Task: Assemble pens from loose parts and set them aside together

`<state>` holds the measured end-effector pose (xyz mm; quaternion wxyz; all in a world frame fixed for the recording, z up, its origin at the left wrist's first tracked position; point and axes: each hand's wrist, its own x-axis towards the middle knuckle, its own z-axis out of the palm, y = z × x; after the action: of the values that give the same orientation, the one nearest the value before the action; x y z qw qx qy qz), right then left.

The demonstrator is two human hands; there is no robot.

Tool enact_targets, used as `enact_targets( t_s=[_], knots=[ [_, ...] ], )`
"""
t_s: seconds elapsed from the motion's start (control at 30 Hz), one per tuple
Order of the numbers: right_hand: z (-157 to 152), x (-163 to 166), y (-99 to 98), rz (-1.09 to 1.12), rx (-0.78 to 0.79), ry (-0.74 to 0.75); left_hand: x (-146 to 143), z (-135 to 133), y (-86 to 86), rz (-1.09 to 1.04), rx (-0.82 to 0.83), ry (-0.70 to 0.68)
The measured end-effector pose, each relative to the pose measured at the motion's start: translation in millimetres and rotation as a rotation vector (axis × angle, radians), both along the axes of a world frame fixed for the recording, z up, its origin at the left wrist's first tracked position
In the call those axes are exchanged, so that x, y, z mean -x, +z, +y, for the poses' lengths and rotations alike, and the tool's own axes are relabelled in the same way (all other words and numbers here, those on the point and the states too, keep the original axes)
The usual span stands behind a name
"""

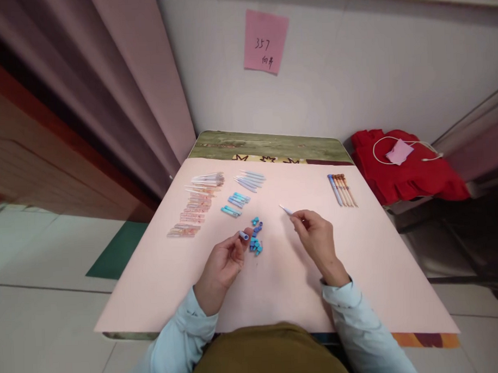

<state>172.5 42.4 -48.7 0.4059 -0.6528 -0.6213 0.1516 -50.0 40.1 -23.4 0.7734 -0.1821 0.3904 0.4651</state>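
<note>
My left hand (224,263) is closed in a pinch on a small blue cap-like piece (244,235), held just left of a heap of several small blue caps (256,238). My right hand (314,236) is closed on a thin pale pen part (286,209) whose tip points up and left. Both hands hover over the pink sheet (277,283) that covers the table.
Rows of pen parts lie at the far left: pink-patterned barrels (193,213), clear tips (208,180), pale blue pieces (251,181) and blue tubes (235,203). Several assembled pens (342,190) lie at the far right. A red cloth (403,170) sits beyond the table's right edge.
</note>
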Motion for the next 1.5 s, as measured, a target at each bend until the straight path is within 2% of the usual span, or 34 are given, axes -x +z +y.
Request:
enact_targets(
  t_s=[0.1,0.2,0.37,0.73,1.1,1.33,1.43,1.5],
  knots=[
    [10.0,-17.1,-17.0,-0.268,0.074,-0.090,1.9,4.9,-0.5,0.011,0.004,0.040],
    [12.4,-14.5,-30.1,-0.410,0.138,-0.108,2.4,7.4,-1.1,0.032,-0.001,0.046],
    [15.7,-3.7,-35.8,-0.496,0.157,-0.108,4.1,7.6,-1.0,0.038,-0.005,0.056],
    [28.1,-2.4,-35.9,-0.616,0.186,-0.137,5.1,8.3,-1.2,0.022,-0.002,0.054],
    [28.1,0.4,-37.3,-0.668,0.247,-0.064,15.2,10.3,1.5,-0.004,-0.021,0.099],
    [29.8,3.4,-43.2,-0.700,0.250,-0.160,13.3,9.0,-1.8,-0.008,-0.049,0.100],
    [21.5,9.5,-32.7,-0.587,0.150,-0.140,10.6,8.0,-1.7,-0.004,-0.047,0.091],
    [9.7,17.1,-17.7,-0.401,0.053,-0.077,8.0,6.8,-0.8,-0.005,-0.037,0.079]
  ],
)
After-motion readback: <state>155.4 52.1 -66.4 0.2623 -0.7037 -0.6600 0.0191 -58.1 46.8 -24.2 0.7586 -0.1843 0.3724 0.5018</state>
